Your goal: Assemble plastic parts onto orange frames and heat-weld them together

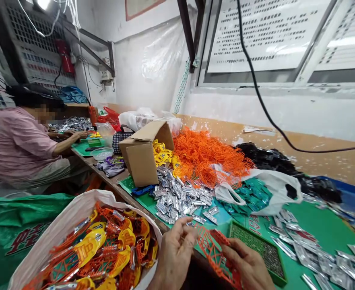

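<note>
Left hand and right hand grip opposite ends of an orange plastic lattice sprue, fingers closed, holding it up beside the white plastic sack within easy reach.

Bare left hand; bare right hand; both ungloved.

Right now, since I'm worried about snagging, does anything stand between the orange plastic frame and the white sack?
Yes: your left hand sits between the orange plastic frame and the white sack, holding the frame's near end.
</note>
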Demonstrator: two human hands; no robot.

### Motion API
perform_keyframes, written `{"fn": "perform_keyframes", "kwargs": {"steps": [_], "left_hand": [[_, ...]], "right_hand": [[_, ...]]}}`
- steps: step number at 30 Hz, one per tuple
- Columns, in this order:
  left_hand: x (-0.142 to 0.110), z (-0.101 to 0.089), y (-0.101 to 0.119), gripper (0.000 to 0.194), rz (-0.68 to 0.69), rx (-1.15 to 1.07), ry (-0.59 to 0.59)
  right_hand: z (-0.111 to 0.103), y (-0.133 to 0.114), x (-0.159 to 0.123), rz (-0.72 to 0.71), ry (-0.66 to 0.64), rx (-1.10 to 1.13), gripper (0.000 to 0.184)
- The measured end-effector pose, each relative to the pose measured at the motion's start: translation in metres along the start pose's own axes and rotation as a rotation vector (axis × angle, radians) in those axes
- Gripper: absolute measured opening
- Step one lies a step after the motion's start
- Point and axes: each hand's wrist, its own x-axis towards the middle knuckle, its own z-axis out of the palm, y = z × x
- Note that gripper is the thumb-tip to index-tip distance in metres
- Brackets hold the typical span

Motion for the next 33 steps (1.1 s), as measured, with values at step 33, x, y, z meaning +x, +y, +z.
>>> {"fn": "perform_keyframes", "kwargs": {"steps": [33], "left_hand": [[-0.012, -0.030, 0.020, 0.029, 0.340, 0.471, -0.396]], "right_hand": [[0.029, -0.023, 0.007, 0.236, -0.391, 0.318, 0.027]]}}
